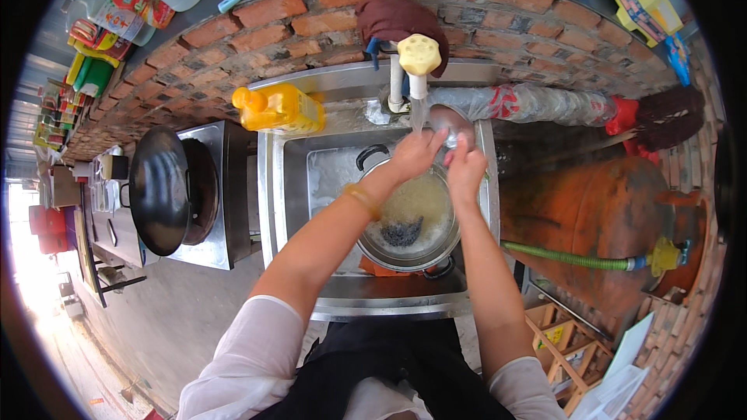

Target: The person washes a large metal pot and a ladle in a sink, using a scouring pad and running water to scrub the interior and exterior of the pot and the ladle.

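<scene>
Water runs from a tap with a yellow knob (pixel 419 55) over a stainless steel sink (pixel 271 186). Just right of the stream, a shiny metal utensil, perhaps a ladle (pixel 452 121), is in my right hand (pixel 465 169). My left hand (pixel 419 151) is beside the stream with its fingers against the utensil; whether it grips it is unclear. Below both hands, a metal pot (pixel 417 198) with black handles stands in the sink, holding cloudy, foamy water. A dark scouring pad (pixel 402 232) lies in that water. Under the pot's near side is something orange (pixel 385 268).
A yellow detergent bottle (pixel 280 109) lies on the sink's back left ledge. A plastic-wrapped pipe (pixel 525 102) runs behind to the right. Left are a stove (pixel 222 204) and black wok (pixel 159 191); right, a rusty orange tank (pixel 595 227) with a green hose (pixel 572 256).
</scene>
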A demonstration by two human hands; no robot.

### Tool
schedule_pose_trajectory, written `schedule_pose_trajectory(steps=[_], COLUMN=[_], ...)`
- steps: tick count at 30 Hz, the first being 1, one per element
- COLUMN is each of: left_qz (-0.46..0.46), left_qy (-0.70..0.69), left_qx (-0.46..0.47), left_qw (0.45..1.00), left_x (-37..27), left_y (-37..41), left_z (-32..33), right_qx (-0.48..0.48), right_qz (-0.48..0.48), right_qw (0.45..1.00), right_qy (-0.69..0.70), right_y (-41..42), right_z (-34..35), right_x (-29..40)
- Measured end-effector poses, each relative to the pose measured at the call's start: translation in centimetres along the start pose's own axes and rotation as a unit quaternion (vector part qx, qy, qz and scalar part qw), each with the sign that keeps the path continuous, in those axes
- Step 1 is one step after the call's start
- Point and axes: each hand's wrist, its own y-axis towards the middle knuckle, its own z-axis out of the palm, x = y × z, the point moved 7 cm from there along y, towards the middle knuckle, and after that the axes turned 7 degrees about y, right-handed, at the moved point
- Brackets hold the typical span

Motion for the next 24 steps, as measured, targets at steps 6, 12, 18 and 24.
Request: schedule_pose_trajectory(steps=[6,12,18,24], left_qz=[0.018,0.079,0.039,-0.023], left_qy=[0.13,0.197,0.268,0.217], left_qx=[0.007,-0.08,-0.054,-0.113], left_qw=[0.991,0.974,0.961,0.969], left_x=[2.2,-2.1,2.1,3.6], left_y=[-2.8,-1.5,-2.7,-3.9], left_z=[-1.8,-0.8,-1.9,-1.9], right_qx=[-0.132,-0.085,-0.209,-0.236], right_qz=[0.052,-0.029,0.0,-0.005], right_qw=[0.987,0.995,0.972,0.96], right_qy=[0.072,0.044,0.111,0.148], right_y=[1.3,-1.7,1.1,1.5], right_z=[-3.5,-0.9,-9.6,-10.3], right_x=[-0.5,-0.5,3.4,4.3])
